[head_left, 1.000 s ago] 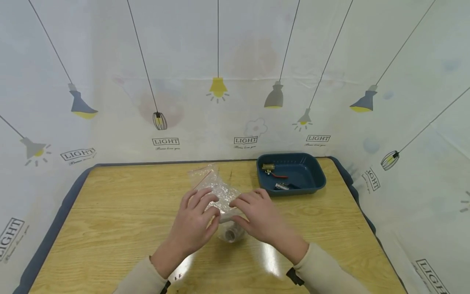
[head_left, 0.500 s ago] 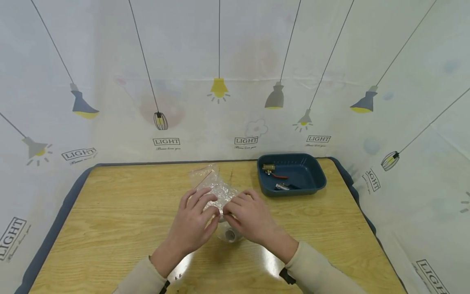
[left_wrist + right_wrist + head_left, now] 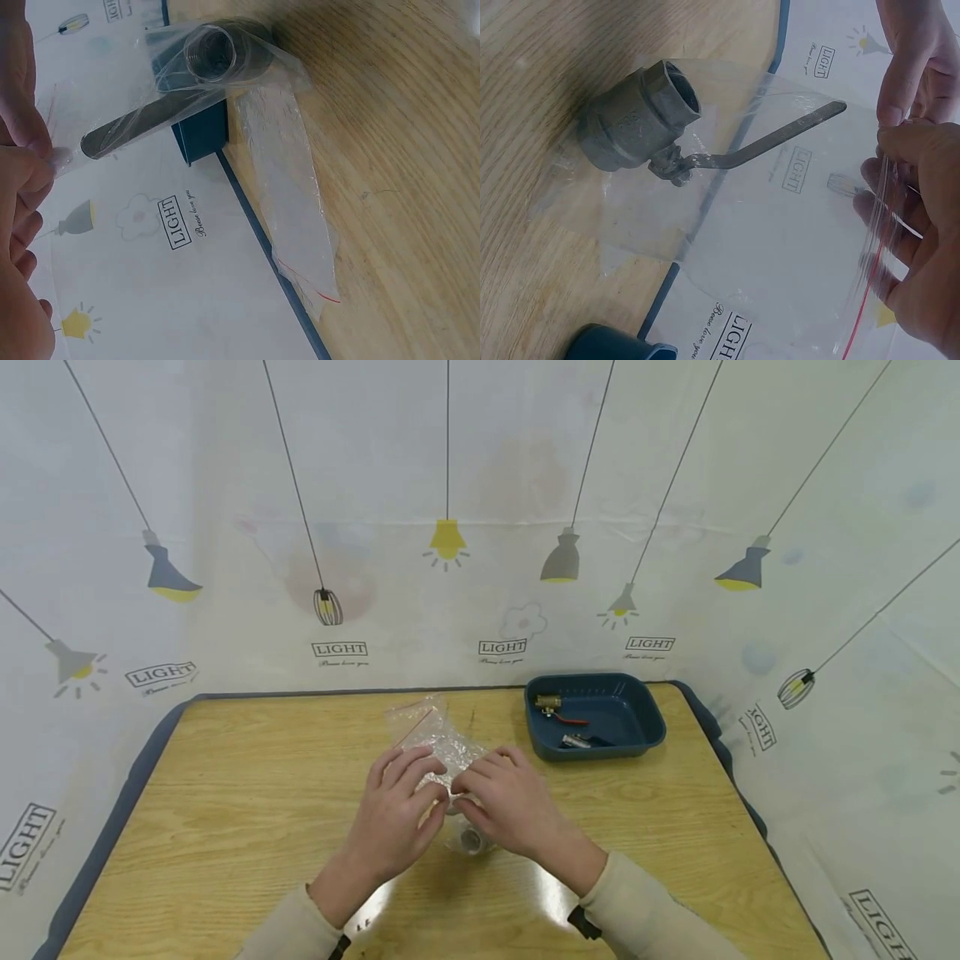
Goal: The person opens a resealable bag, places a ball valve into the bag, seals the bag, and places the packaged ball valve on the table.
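Observation:
A steel ball valve [image 3: 630, 120] with a long bare lever hangs inside a clear zip bag [image 3: 780, 202], which has a red line along its mouth. In the head view, only the valve's round threaded end [image 3: 472, 839] shows below the fingers. My left hand [image 3: 397, 814] pinches the bag's top edge between thumb and forefinger. Right beside it, my right hand [image 3: 513, 802] pinches the same edge, the fingertips of both hands nearly meeting. Seen from the left wrist, the lever [image 3: 142, 124] slants toward the fingers.
Another clear bag [image 3: 416, 718] with a red line lies flat on the wooden table [image 3: 262, 777] beyond my hands. At the back right is a blue tray [image 3: 652, 735] holding a brass valve [image 3: 548, 701] with a red lever and a silver piece [image 3: 576, 741].
My right hand has slid left along the bag's edge until its fingers came up to my left hand's. The left hand has stayed in place. The bag's mouth is mostly hidden behind them.

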A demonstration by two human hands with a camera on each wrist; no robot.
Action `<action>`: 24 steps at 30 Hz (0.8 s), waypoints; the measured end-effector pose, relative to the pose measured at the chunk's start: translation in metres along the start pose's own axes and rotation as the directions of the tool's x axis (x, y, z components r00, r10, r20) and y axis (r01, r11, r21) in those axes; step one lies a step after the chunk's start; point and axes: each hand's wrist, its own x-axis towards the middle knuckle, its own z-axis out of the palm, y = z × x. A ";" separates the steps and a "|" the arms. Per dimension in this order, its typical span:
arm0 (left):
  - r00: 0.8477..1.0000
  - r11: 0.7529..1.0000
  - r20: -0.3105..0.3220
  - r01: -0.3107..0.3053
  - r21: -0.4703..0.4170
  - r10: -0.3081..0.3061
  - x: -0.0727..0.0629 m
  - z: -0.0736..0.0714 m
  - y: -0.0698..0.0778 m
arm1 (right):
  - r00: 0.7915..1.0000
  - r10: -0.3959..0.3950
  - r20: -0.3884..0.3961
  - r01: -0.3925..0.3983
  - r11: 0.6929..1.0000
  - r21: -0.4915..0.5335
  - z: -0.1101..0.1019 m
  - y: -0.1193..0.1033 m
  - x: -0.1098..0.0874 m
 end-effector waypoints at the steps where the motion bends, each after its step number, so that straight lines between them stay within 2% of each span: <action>1: 1.000 1.000 -0.002 0.000 0.002 0.000 0.000 0.000 0.000 | 1.000 -0.003 -0.003 0.003 1.000 0.000 0.000 0.000 0.000; 10: 0.999 0.999 -0.033 -0.015 0.033 0.016 -0.001 0.001 -0.001 | 0.998 -0.024 -0.054 0.024 1.000 -0.003 0.002 -0.002 0.003; 20: 0.999 0.999 -0.020 -0.028 0.041 0.029 -0.001 0.001 0.000 | 0.994 -0.034 -0.104 0.035 0.999 0.009 0.005 -0.004 0.001; 24: 0.999 0.999 -0.021 -0.034 0.037 0.035 -0.002 0.002 0.000 | 0.989 -0.052 -0.136 0.050 0.999 -0.016 0.007 -0.003 -0.001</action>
